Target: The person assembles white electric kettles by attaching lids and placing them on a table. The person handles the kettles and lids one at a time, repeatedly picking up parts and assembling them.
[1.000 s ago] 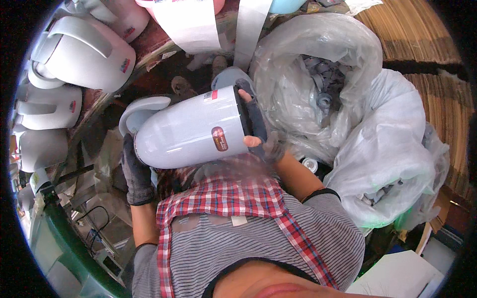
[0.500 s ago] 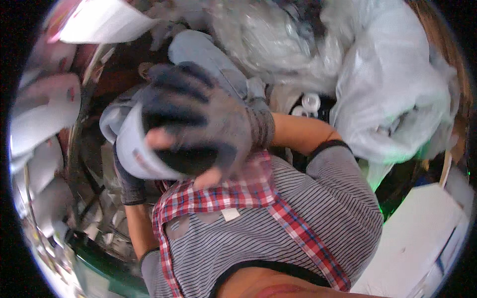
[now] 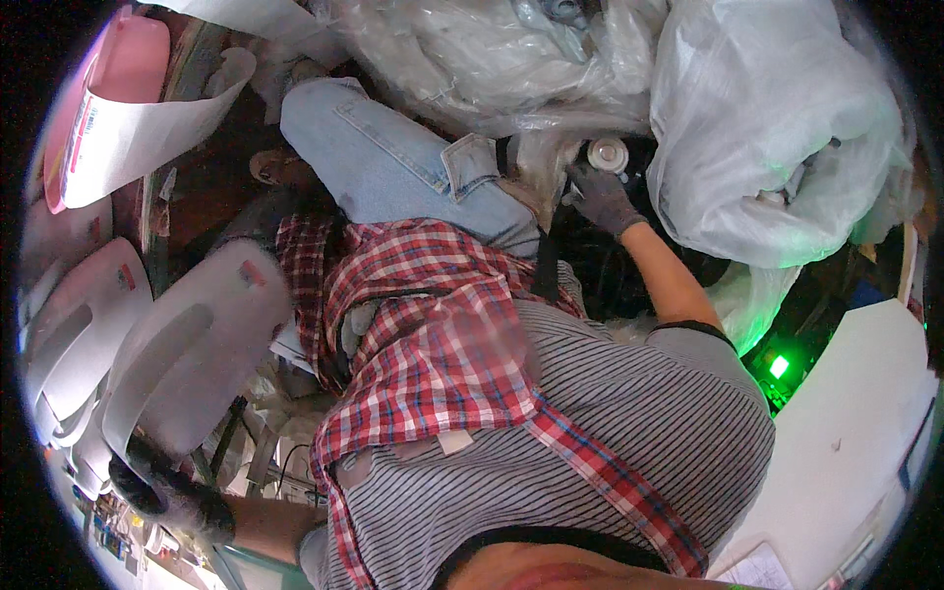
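Observation:
My left hand (image 3: 177, 501), in a dark fingerless glove, is at the lower left, closed at the lower end of a curved light-grey plastic piece (image 3: 221, 339). That piece has a long slot-like opening and a small red label; its far edge is slightly blurred. My right hand (image 3: 607, 202), gloved too, reaches out to the right beyond my knee. Its fingers close around a round white-and-silver thing (image 3: 608, 155), seen from its ringed end. The kind of that thing is not clear, and part of the fingers is hidden beneath it.
Similar grey plastic pieces (image 3: 84, 329) stand at the left. A pink plastic piece (image 3: 133, 54) with a white curved sheet (image 3: 147, 128) is above them. Clear plastic wrapping (image 3: 492, 59) and a big white plastic bag (image 3: 777, 147) lie beyond. A white board (image 3: 836, 433) is at right.
The grey plastic piece has moved from my lap to the left, with my left hand at its lower end. My right hand has left it and swung right to the round thing.

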The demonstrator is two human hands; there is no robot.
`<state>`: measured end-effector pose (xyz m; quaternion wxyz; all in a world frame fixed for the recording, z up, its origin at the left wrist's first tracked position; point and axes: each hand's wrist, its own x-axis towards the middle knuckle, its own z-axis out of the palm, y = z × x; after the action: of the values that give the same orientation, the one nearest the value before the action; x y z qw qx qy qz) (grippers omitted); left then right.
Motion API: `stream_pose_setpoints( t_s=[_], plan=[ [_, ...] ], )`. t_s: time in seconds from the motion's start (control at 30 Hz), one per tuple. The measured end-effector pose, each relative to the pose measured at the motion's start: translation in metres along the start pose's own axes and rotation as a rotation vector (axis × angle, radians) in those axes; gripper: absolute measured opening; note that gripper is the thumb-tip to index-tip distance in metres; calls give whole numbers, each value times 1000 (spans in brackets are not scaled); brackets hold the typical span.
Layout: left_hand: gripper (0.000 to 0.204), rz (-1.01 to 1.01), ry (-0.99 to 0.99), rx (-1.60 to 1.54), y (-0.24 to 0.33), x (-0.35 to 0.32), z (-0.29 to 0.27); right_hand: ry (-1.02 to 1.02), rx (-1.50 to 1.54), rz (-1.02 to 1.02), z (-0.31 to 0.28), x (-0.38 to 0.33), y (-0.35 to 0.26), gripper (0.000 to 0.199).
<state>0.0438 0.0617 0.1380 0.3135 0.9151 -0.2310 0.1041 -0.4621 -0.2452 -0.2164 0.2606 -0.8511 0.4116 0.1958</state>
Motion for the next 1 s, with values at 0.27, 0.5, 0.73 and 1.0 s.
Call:
stream_pose_setpoints(
  t_s=[0.27,0.5,0.73,1.0],
  plan=[
    [41,874,-243,552,-26,28,-8,208,-478,-59,105,7,76,70],
    [58,525,114,245,-26,-22,8,215,-172,-197,-15,-30,21,57],
    [83,372,312,-385,-58,-23,38,455,745,-622,-209,39,-205,56],
    [89,436,298,-264,-18,-25,49,-206,1076,-1121,-304,55,-475,49]
  ],
)
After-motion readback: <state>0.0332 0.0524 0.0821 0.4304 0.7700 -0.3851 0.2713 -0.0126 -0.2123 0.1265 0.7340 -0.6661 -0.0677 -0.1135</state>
